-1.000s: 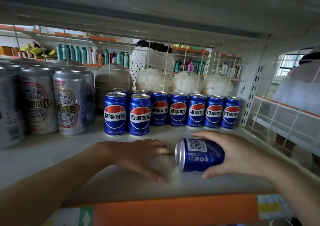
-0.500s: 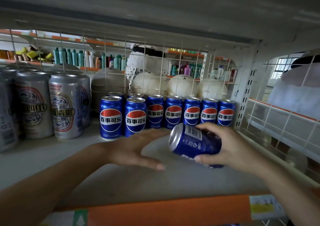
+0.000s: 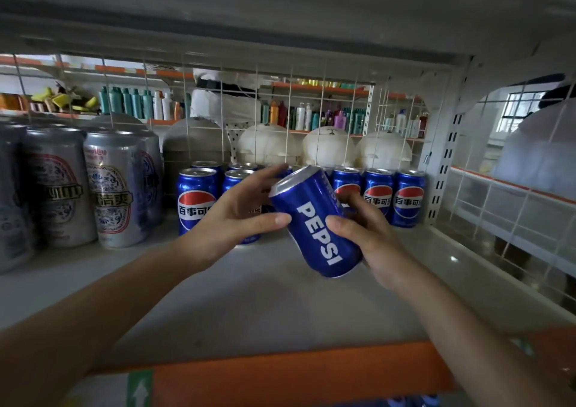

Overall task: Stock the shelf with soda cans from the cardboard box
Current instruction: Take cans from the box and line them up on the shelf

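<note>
A blue Pepsi can hangs tilted above the white shelf, top leaning left and back, the word PEPSI facing me. My right hand grips its right side and bottom. My left hand touches its upper left, thumb on the front and fingers behind the rim. A row of upright blue Pepsi cans stands at the back of the shelf, partly hidden by my hands; two more stand in front at the left. The cardboard box is not in view.
Tall silver beer cans crowd the shelf's left side. A white wire grid closes the back and right side. An orange price strip runs along the front edge. The shelf above hangs low. A person in white stands at right.
The can was lying sideways low over the shelf in my right hand. It has been lifted and turned nearly upright, and my left hand rose from the shelf to meet it.
</note>
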